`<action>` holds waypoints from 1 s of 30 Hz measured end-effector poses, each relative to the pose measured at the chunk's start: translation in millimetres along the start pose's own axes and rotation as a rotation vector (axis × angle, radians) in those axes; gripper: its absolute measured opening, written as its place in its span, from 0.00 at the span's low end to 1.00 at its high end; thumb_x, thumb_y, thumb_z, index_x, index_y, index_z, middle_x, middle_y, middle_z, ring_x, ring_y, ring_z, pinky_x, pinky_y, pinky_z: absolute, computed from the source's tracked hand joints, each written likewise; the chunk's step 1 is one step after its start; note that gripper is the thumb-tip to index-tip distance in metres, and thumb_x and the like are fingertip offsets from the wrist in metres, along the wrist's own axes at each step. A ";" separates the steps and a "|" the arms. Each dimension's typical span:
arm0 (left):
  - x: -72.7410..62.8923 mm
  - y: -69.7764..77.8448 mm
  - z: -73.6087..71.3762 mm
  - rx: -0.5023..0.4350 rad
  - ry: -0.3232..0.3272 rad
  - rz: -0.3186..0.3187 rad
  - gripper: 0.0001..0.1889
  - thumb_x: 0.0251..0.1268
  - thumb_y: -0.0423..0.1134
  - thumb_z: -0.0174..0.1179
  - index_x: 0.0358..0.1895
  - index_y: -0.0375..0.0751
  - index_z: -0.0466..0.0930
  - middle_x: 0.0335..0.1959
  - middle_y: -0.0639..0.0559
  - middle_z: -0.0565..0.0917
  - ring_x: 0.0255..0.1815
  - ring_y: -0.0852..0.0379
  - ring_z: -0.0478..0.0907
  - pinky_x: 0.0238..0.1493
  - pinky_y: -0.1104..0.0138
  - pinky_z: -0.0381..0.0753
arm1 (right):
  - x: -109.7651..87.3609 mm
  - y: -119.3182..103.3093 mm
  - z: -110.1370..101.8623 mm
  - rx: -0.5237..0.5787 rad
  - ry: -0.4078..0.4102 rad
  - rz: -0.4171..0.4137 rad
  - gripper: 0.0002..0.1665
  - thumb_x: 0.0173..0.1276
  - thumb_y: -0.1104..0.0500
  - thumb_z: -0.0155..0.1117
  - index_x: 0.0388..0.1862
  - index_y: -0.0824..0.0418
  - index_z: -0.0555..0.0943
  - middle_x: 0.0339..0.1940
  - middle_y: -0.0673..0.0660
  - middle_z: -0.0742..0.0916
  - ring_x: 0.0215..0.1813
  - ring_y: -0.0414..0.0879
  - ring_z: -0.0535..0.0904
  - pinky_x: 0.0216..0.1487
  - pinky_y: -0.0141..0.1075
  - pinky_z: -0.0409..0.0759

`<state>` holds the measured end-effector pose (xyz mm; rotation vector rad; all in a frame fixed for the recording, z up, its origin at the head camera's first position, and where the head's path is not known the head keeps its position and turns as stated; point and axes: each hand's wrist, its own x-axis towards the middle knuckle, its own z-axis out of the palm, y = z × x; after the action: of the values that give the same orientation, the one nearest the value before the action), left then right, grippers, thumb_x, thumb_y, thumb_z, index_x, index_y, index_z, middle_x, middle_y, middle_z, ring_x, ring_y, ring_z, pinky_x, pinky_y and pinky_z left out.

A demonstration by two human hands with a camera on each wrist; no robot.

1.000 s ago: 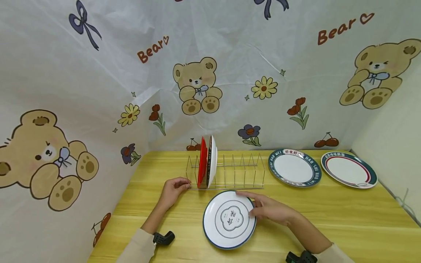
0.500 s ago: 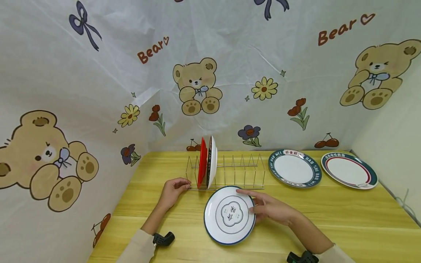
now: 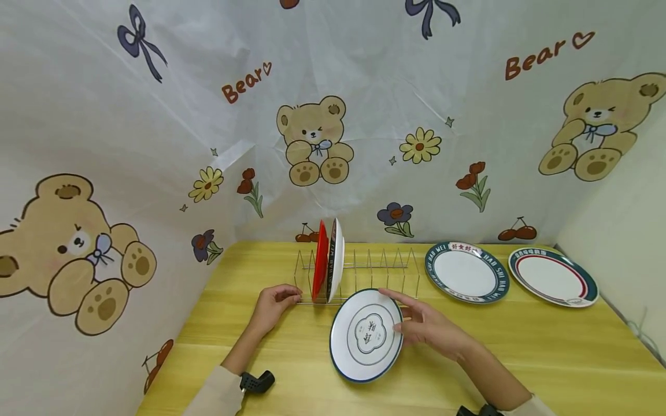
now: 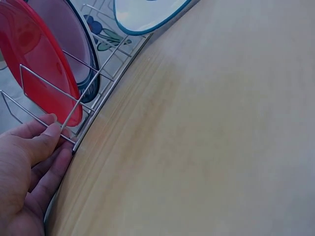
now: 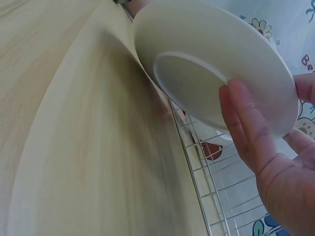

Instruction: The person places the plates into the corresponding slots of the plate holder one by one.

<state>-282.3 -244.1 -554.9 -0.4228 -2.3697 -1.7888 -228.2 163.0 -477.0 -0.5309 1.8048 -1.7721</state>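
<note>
My right hand (image 3: 434, 329) grips a white plate (image 3: 366, 338) with a blue rim, its thumb and index finger at the edge. In the right wrist view other fingers (image 5: 246, 118) press the pale underside of that plate (image 5: 211, 64). The plate is tilted, raised off the table in front of the wire dish rack (image 3: 377, 300). My left hand (image 3: 274, 306) pinches the rack's front left corner; the left wrist view shows thumb and fingers round the wire. A red plate (image 3: 319, 263) and a white plate with a dark patterned rim (image 3: 337, 263) stand upright in the rack's left slots.
To the right of the rack, two plates lie on the wooden table (image 3: 442, 381): one with a teal lettered rim (image 3: 465, 271), the other with green and red bands (image 3: 552, 277). A bear-print cloth (image 3: 359, 75) hangs behind, and a pale wall (image 3: 624, 231) rises at right.
My right hand has lifted the blue-rimmed plate, which has moved slightly toward the rack and tilted more steeply. The left hand stays at the rack corner.
</note>
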 end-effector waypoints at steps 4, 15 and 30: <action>-2.9 -2.1 1.3 0.004 -0.004 0.013 0.05 0.66 0.30 0.67 0.41 0.35 0.89 0.39 0.43 0.89 0.39 0.53 0.87 0.41 0.69 0.87 | -4.2 -2.7 3.1 0.033 0.011 -0.024 0.44 0.74 0.65 0.62 0.83 0.46 0.58 0.70 0.72 0.71 0.56 0.61 0.82 0.48 0.56 0.86; -3.7 -0.9 0.1 0.003 -0.006 0.001 0.05 0.66 0.30 0.67 0.42 0.36 0.89 0.39 0.45 0.89 0.41 0.52 0.88 0.43 0.65 0.87 | -11.9 -24.8 2.2 0.096 0.084 -0.078 0.39 0.76 0.65 0.58 0.82 0.49 0.59 0.74 0.70 0.65 0.58 0.57 0.80 0.46 0.56 0.86; -0.6 0.1 1.0 -0.013 -0.003 0.033 0.06 0.65 0.28 0.67 0.43 0.31 0.88 0.40 0.37 0.88 0.40 0.46 0.88 0.41 0.65 0.88 | -22.4 -75.7 -0.9 -0.043 0.308 -0.216 0.38 0.76 0.62 0.62 0.81 0.48 0.62 0.65 0.69 0.74 0.50 0.51 0.85 0.43 0.50 0.88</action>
<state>-281.7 -243.1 -555.3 -0.4638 -2.3406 -1.7917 -218.8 173.7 -399.3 -0.5079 2.0619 -2.0570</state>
